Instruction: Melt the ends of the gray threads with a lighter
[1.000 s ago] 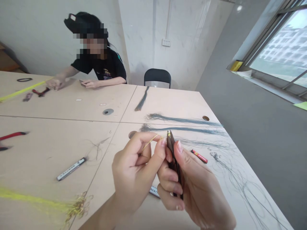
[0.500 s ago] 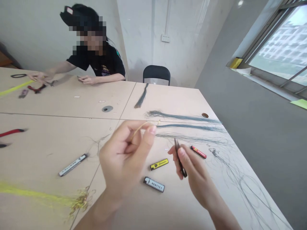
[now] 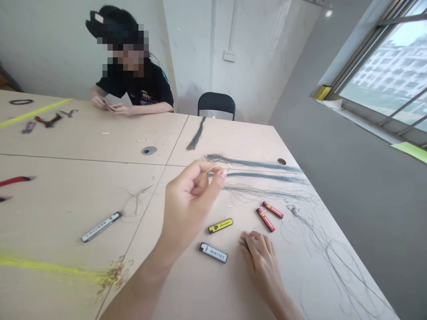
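Note:
My left hand (image 3: 188,204) is raised above the table, pinching a thin yellow strand (image 3: 213,170) between thumb and fingertips. My right hand (image 3: 262,262) rests on the tabletop with its fingers spread a little. A dark object, likely the tweezers (image 3: 244,242), lies under its fingertips and is mostly hidden. Close by are a yellow Lamborghini lighter (image 3: 220,226), a silver Bentley lighter (image 3: 213,252) and two red Ferrari lighters (image 3: 265,219).
Grey fibre bundles (image 3: 253,165) and loose strands cover the right table (image 3: 213,133). A person in a black T-shirt (image 3: 140,89) sits across, hands together (image 3: 108,106). Yellow fibres (image 3: 50,266), a white-and-grey lighter (image 3: 101,226) and red-handled tools (image 3: 13,181) lie left.
My right hand has moved down onto the table, and the tweezers no longer show upright in it. A second red lighter has appeared beside the first. The co-worker's hands have come together.

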Demonstrator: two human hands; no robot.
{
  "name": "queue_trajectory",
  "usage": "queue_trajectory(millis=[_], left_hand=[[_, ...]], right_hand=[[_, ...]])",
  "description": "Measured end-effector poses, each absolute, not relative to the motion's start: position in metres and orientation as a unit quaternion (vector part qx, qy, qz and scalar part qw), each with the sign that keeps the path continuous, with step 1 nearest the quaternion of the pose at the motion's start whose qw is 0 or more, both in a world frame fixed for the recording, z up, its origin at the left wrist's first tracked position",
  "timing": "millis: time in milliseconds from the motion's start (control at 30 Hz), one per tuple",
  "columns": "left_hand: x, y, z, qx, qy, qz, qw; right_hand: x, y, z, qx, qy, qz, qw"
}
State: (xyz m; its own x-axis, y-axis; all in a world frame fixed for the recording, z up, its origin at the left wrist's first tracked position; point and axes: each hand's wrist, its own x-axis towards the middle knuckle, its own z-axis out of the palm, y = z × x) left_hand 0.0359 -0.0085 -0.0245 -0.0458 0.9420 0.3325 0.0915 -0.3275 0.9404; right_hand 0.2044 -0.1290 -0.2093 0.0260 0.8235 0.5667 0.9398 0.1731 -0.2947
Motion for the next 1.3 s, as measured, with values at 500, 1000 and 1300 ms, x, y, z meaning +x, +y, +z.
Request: queue_trajectory(millis=[500,1000,1300], left_hand=[[0.043,-0.011,-0.034,0.688,0.36,0.491,0.394],[0.086,-0.047,-0.07,0.813,0.316,0.472,0.125],[0.083,-0.062,-0.064,0.834,0.307,0.451,0.084]], right_hand=[[0.178,-0.051,-0.044,-0.538,-0.503,0.256,0.626],[0.213,-0.09,-0.079,-0.561,-0.515,0.315,0.567],[0.216,-0.005,-0.12,-0.615,-0.69,0.2,0.326]])
